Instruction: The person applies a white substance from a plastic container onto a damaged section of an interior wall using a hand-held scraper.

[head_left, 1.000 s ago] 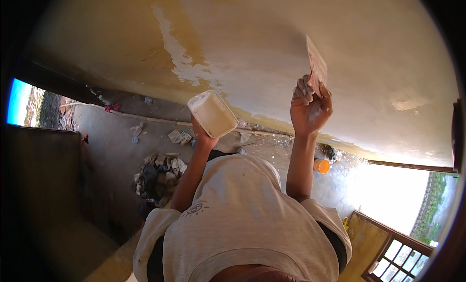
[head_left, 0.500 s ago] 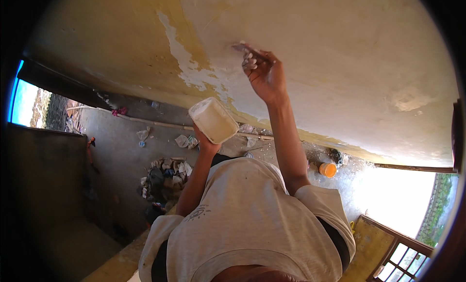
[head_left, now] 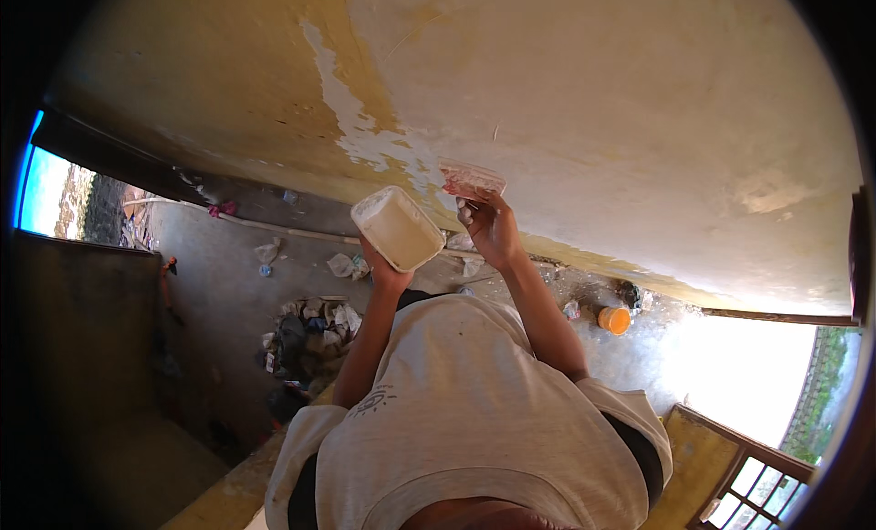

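Pale tub (head_left: 399,227) and reddish scraper (head_left: 473,178) by patchy wall (head_left: 657,138)

The left hand (head_left: 388,273) supports the tub's near side, fingers mostly hidden. At right, the right hand (head_left: 494,233) pinches the scraper's near edge between its fingers.

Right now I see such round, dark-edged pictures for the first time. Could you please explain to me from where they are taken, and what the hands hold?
There is no machine here: these are a person's two bare hands. One wide camera on the head looks down, so straight edges bend, and the person's pale shirt fills the bottom.

The left hand holds a pale tub, its opening toward the camera. The right hand grips a flat, reddish-white plate near the patchy wall; whether it touches, I cannot tell.

On the floor lie a long pole and a heap of litter; an orange container is at right.
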